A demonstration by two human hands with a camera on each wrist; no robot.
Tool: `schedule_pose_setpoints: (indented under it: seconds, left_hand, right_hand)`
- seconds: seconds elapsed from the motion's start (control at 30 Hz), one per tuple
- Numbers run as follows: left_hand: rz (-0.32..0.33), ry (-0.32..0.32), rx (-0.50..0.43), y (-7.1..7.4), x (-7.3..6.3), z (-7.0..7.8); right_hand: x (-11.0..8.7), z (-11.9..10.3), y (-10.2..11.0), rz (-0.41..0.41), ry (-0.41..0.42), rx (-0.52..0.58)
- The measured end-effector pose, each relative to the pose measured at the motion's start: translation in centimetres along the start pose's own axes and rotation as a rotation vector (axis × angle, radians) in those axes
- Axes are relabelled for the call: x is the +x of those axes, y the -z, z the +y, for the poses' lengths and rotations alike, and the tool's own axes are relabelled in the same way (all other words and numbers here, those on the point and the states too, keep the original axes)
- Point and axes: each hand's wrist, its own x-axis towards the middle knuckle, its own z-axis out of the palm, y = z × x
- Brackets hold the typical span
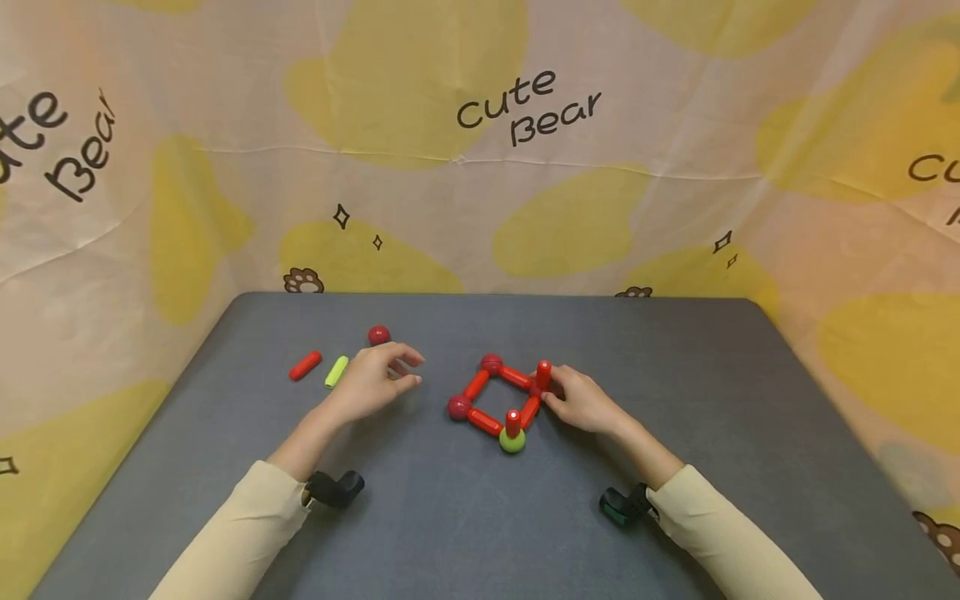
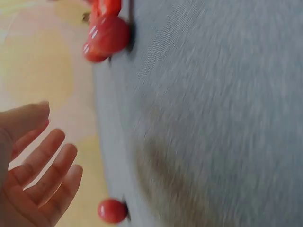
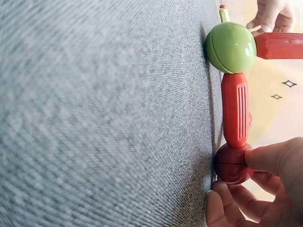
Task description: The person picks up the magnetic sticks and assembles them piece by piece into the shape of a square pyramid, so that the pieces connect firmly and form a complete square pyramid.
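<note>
A square frame of red rods (image 1: 485,422) joined by balls lies on the table, with a green ball (image 1: 512,440) at its near corner and red balls (image 1: 459,407) at the others. Upright red rods stand on the green ball and on the right corner. At that right corner my right hand (image 1: 585,402) holds the red ball (image 3: 232,163), thumb on one side and fingers around the other. My left hand (image 1: 375,379) hovers left of the frame, fingers loosely bent and holding nothing. Just beyond it lies a loose red ball (image 1: 378,335), and beside it a yellow-green rod (image 1: 337,372).
Another loose red rod (image 1: 305,366) lies on the grey table (image 1: 420,517), farther left. A patterned cloth (image 1: 480,192) hangs behind the table and along its sides. Each wrist wears a small black camera (image 1: 336,489).
</note>
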Motion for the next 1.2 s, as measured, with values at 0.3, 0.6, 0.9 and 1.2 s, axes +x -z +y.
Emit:
schedule_pose_setpoints:
  seconds: [0.3,0.6,0.9,1.2]
  left_hand:
    - [0.200,0.167,0.046,3.6,-1.3,-2.6]
    - [0.261,0.291,0.124,4.7,-2.4,-5.8]
    - [0.161,0.423,0.202,4.1,-2.7,-7.4]
    - [0.093,0.475,0.221,3.5,-2.6,-7.9]
  right_hand:
    - [0.0,0.1,0.0,0.003,-0.010,0.004]
    - [0.0,0.0,0.0,0.012,0.005,-0.001]
    - [-0.2,0.0,-0.2,0.023,0.024,-0.003]
    - [-0.3,0.0,-0.1,0.006,0.011,0.005]
